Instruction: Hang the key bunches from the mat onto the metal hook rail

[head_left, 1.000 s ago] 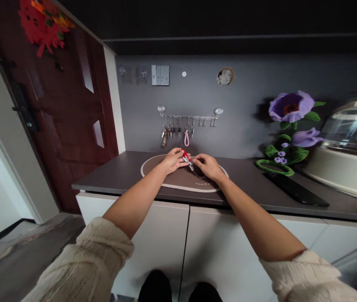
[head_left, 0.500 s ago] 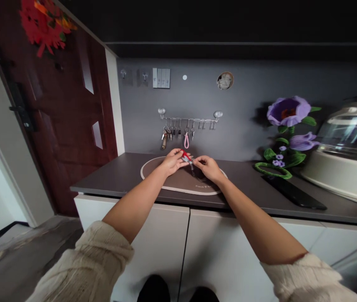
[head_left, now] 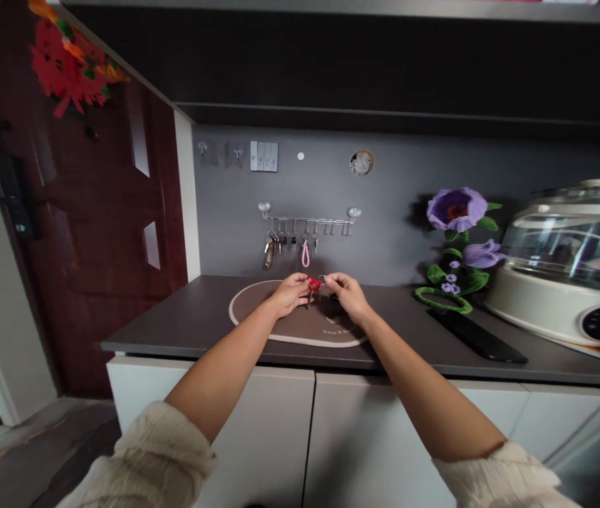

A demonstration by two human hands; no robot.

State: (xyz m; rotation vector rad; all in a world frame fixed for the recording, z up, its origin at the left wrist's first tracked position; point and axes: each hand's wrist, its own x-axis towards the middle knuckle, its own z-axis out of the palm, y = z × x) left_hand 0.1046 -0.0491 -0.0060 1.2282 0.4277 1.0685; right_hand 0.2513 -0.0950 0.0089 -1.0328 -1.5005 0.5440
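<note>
Above the brown oval mat [head_left: 250, 307], my hands meet over a small bunch of keys with a red part [head_left: 314, 284]. My left hand [head_left: 289, 295] is closed on the red part, with thumb and fingertips around it. A metal key ring [head_left: 323, 278] is pinched between the thumb and finger of my right hand [head_left: 349, 294]. Thin key-like pieces dangle below the red part, too small to make out well. Behind the hands, a wall rail with hooks [head_left: 308, 221] carries several keys, among them a brown fob [head_left: 269, 254] and a pink loop [head_left: 305, 254].
On the right of the dark counter [head_left: 167, 321] stand a purple knitted flower [head_left: 456, 209], a black phone-like slab [head_left: 477, 337] and a white appliance with a clear dome [head_left: 533, 303]. A dark shelf [head_left: 358, 63] overhangs the counter. A red-brown door [head_left: 104, 247] is at left.
My view has tilted upward, so the shelf shows more. The red part has turned to lie more level, and the ring now stands up at my right fingertips.
</note>
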